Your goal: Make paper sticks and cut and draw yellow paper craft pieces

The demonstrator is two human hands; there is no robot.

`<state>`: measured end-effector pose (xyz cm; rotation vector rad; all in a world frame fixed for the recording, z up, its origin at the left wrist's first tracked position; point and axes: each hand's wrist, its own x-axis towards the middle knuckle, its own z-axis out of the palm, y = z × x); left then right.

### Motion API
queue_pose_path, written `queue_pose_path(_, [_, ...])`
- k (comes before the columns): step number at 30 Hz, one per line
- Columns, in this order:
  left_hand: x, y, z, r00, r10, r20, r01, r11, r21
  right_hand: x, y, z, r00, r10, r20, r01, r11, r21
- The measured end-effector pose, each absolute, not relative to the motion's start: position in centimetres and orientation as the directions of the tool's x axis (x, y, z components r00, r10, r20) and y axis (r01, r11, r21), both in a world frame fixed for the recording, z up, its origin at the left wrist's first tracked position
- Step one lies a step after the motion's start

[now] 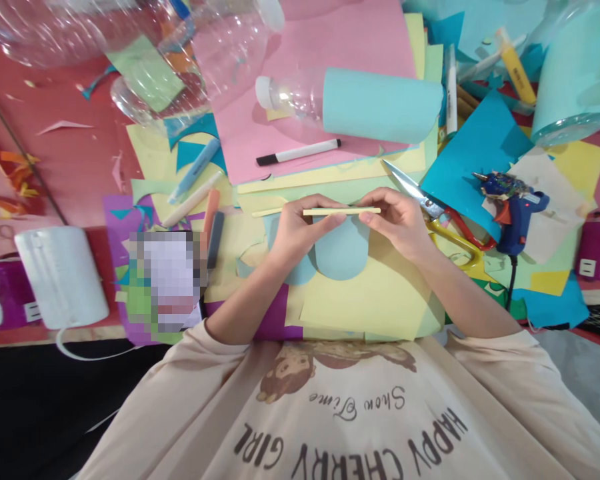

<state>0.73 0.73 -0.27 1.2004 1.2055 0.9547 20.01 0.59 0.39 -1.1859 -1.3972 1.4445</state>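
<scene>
Between both hands I hold a narrow yellow paper strip, level and seen nearly edge-on. My left hand pinches its left part, thumb on the near side. At its right end my right hand grips with thumb and fingers. Just below the strip is a light blue rounded paper piece; whether it is joined to the strip I cannot tell. Another light blue rounded piece lies partly under my left wrist. Yellow paper sheets spread beneath my hands.
A bottle wrapped in light blue paper lies ahead, beside a black-and-white marker. To the right are open scissors and a blue glue gun with a cord. Clear plastic bottles lie at the upper left; a blurred rectangle is near my left arm.
</scene>
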Motion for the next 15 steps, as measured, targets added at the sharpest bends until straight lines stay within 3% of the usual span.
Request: queue_pose_path(15, [0.22,0.70,0.14,0.269,0.950,-0.160,0.048,0.153,0.987,20.26,0.85,0.61,-0.238,0.968,-0.081,0.048,-0.071,-0.996])
